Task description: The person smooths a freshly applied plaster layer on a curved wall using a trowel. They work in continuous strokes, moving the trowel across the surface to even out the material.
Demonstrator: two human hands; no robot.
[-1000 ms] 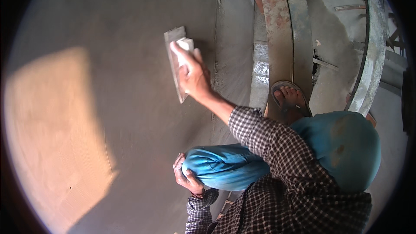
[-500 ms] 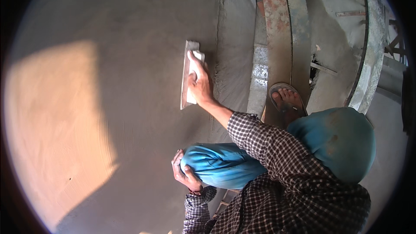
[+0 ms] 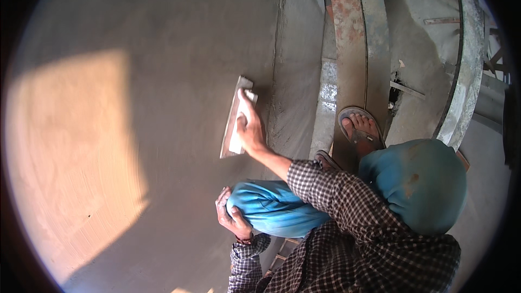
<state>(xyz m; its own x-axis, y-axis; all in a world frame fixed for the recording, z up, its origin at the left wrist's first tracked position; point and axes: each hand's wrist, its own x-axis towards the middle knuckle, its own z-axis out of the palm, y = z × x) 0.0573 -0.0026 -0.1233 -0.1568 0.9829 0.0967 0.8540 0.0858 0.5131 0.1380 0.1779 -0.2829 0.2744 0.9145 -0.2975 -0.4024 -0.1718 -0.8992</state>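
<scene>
- Steel-grey and oblong, the plastering trowel sits out over the smooth grey plaster, blade aslant, just left of a rough seam; whether its whole face touches, I cannot tell.
- Right hand on it, and what a firm hold: fingers wrapped round the white handle, one stretched toward its far end, likely so the blade stays level and steers easily.
- Across the lap goes the checked sleeve, that right arm reaching leftward, presumably because the plaster lies on that side of the body.
- Down below, the left hand carries no tool; its fingers are clasped over the blue-trousered left knee, probably to brace the crouch.
- Underfoot, a sandalled foot is planted on a stained plank, a second board tight alongside, perhaps paired for wider footing.
- Farther out, sunlight makes an orange patch on the plaster's left, while a pale beam bows along the right.
</scene>
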